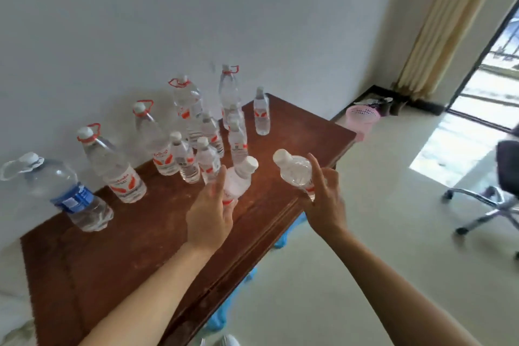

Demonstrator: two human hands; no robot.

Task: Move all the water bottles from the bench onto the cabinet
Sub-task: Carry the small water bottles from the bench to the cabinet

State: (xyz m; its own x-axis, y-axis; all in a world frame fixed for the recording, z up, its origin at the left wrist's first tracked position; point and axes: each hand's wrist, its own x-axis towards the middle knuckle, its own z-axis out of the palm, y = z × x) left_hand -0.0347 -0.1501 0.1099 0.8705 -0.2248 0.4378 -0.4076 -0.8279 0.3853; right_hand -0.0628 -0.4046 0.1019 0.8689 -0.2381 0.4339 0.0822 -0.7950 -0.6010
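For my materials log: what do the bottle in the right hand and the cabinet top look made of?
Bottle in the right hand: probably clear glossy plastic, see-through, white cap. Cabinet top: reddish-brown wood or veneer, semi-gloss, reflecting light, with pale scuffs.

cabinet [134,247] brown wood top, lower left of frame | jug [70,191] clear, blue label, upright, far left | 4 tall btls [118,174] red handles, upright by wall | small btls [261,115] white caps, upright, centre | btl A [238,177] tilted, held by left hand [210,213] | btl B [295,171] tilted, held by right hand [323,199], at cabinet edge
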